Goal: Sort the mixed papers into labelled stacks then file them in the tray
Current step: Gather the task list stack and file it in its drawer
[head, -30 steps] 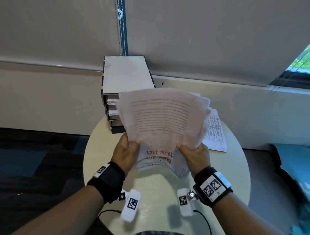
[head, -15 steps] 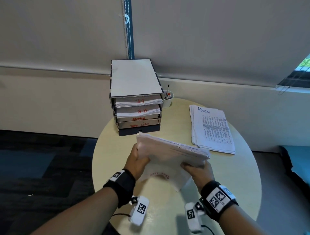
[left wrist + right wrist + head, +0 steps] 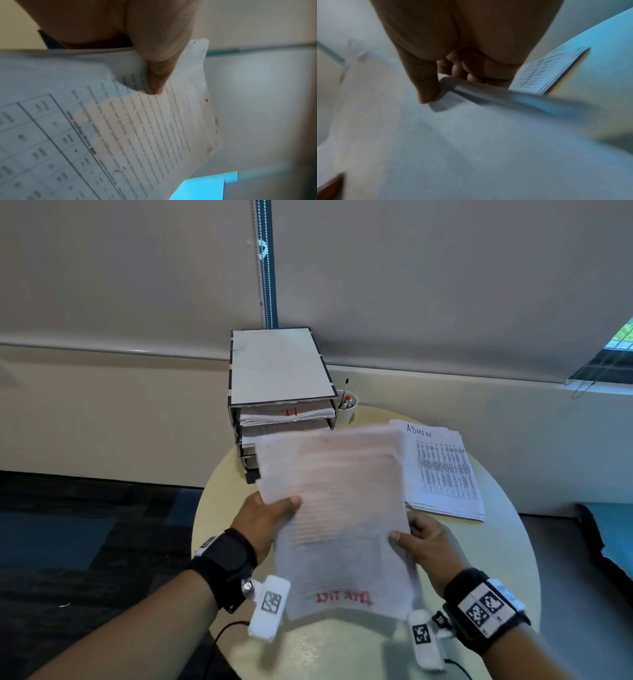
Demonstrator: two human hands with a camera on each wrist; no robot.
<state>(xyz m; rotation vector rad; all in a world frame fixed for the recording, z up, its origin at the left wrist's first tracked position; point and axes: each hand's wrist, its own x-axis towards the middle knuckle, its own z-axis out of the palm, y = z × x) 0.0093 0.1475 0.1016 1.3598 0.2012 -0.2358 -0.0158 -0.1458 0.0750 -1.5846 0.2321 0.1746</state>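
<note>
I hold a thick stack of printed papers (image 3: 337, 518) with a red "TASK LIST" label at its near end, raised above the round table (image 3: 496, 559). My left hand (image 3: 265, 522) grips its left edge, thumb on top; in the left wrist view the thumb (image 3: 157, 70) presses on the printed sheets (image 3: 137, 128). On the right edge, my right hand (image 3: 423, 544) pinches the stack, thumb (image 3: 426, 83) over the paper (image 3: 453, 135). The dark tiered file tray (image 3: 279, 368) stands at the table's far side, its lower tiers hidden by the stack. An "ADMIN" pile (image 3: 442, 470) lies on the right.
A small white cup with pens (image 3: 346, 409) sits right of the tray. Behind the table are a low wall and a drawn blind with a bead cord (image 3: 263, 268). Dark carpet (image 3: 85, 525) lies to the left.
The stack was tilted up a second ago, dropped flat and low half a second ago, and now is lifted again and stretched forward toward the tray, covering its lower tiers.
</note>
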